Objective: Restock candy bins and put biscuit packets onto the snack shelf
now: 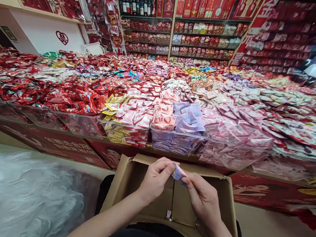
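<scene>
Between my two hands is a small purple candy packet (179, 174), held over an open cardboard box (123, 177). My left hand (157, 175) pinches its upper left end, and my right hand (203, 194) grips its lower right end. A small light scrap (169, 215) lies on the bottom of the box. Straight ahead, a clear bin holds similar purple packets (187, 116), with pink boxes (163, 117) on its left side.
Clear bins of red packets (78, 98) run to the left, pink packets (238, 124) to the right. Packed shelves (147, 37) line the back wall. White fluffy material (33, 193) lies at lower left.
</scene>
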Demonstrator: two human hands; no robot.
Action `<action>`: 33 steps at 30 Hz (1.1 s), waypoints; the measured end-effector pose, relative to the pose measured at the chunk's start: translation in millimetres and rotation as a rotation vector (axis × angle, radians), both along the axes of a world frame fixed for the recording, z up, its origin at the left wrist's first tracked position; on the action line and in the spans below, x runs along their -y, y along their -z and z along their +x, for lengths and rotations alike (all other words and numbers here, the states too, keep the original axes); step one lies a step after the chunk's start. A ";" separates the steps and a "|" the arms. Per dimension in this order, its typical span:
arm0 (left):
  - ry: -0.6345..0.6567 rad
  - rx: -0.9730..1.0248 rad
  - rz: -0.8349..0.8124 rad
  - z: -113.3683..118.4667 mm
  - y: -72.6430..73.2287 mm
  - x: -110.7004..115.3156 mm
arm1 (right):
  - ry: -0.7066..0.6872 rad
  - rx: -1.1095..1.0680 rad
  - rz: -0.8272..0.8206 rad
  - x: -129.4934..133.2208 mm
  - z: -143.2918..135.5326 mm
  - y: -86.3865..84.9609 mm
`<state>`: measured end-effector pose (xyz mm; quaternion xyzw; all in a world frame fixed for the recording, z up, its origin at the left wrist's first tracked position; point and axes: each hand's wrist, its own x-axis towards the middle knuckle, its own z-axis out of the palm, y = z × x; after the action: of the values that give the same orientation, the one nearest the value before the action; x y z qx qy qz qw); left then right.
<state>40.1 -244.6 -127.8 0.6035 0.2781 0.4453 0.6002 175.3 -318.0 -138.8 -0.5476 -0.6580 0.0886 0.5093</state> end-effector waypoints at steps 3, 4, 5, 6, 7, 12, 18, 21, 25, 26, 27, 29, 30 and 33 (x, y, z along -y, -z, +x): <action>0.007 0.097 -0.075 1.7 -1.7 -0.4 | -0.004 0.082 0.073 -0.8 1.0 -9.2; 0.011 0.125 -0.099 2.3 -2.2 -0.1 | -0.009 0.105 0.090 -0.9 1.5 -11.6; 0.019 0.147 -0.115 2.8 -2.5 0.2 | -0.012 0.129 0.107 -0.9 2.1 -13.4; 0.029 0.161 -0.122 3.1 -2.7 0.6 | -0.013 0.153 0.126 -0.9 2.6 -14.5; 0.040 0.169 -0.122 3.1 -2.8 1.0 | -0.011 0.175 0.144 -0.7 3.1 -15.1; 0.065 0.154 -0.121 0.9 -4.0 2.1 | 0.013 0.240 0.188 0.4 3.8 -16.9; 0.129 0.087 -0.106 -5.1 -13.5 -0.1 | 0.030 0.197 0.138 2.1 0.7 -27.2; 0.173 0.042 -0.086 -8.0 -20.9 -1.9 | 0.026 0.114 0.039 3.8 -0.3 -30.9; 0.188 0.009 -0.117 -9.9 -28.2 -1.7 | -0.005 -0.009 -0.086 4.9 0.1 -30.9; 0.190 0.007 -0.137 -10.1 -29.3 -1.3 | -0.012 -0.024 -0.095 4.9 0.2 -30.5; 0.192 0.009 -0.152 -10.1 -30.1 -0.9 | -0.015 -0.031 -0.099 4.8 0.2 -30.2; 0.187 0.018 -0.158 -10.0 -31.4 -0.2 | -0.009 -0.030 -0.094 4.5 -0.1 -29.7; 0.178 0.022 -0.157 -9.9 -31.8 0.1 | -0.003 -0.025 -0.093 4.3 -0.4 -29.6; 0.145 0.025 -0.157 -9.1 -31.7 0.5 | 0.007 -0.004 -0.105 4.1 -1.5 -29.3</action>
<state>31.1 -245.0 -96.1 0.5676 0.2603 0.3850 0.6796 173.9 -322.1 -109.5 -0.5756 -0.6495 0.1223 0.4815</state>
